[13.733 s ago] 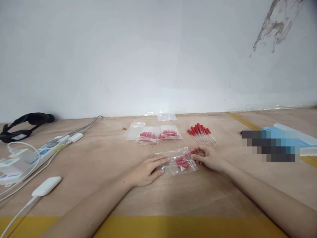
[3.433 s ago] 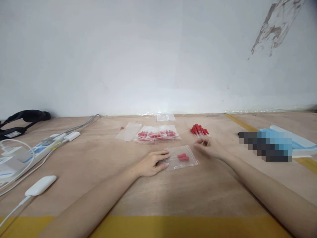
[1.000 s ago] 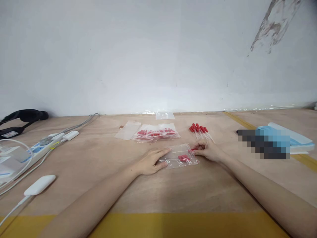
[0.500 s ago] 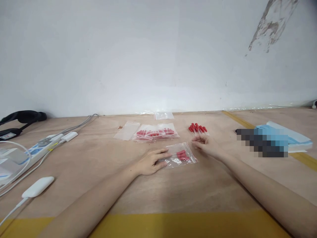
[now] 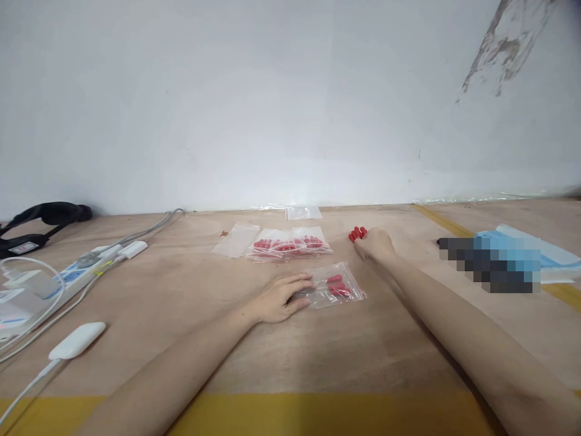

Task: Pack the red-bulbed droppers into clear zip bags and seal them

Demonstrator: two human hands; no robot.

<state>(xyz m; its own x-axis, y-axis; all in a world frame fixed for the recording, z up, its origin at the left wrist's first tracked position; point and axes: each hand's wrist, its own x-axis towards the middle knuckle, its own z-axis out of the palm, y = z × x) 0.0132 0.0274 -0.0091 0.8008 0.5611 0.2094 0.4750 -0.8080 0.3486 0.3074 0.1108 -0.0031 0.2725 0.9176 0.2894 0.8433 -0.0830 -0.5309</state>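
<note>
Closest to you, a yellow stripe runs along the near edge of the wooden table, and both your forearms reach out over it. At your far left a white adapter lies on its cord, with a white power strip and its cables beyond it. Your left hand lies flat, fingers spread a little, pressing down the left end of a clear zip bag; it clamps nothing, it only pins the plastic to the wood. Inside that bag you can see three red-bulbed droppers lying side by side, their clear stems too faint to follow. Your right hand is well apart from the left, farther out and to the right, resting over a small loose pile of red-bulbed droppers; about four red bulbs show past your fingers, the rest are covered, and you cannot tell from here whether the fingers have closed on any of them. Left of that pile, behind the bag you are holding, lie two filled zip bags, overlapping, each packed with red bulbs too crowded to count, and one empty zip bag just beside them on their left. Farther still, near the wall, sits one more small empty bag. Off to your right lies a stack of blue sheets, and at the far left corner a black headband rests against the white wall.
</note>
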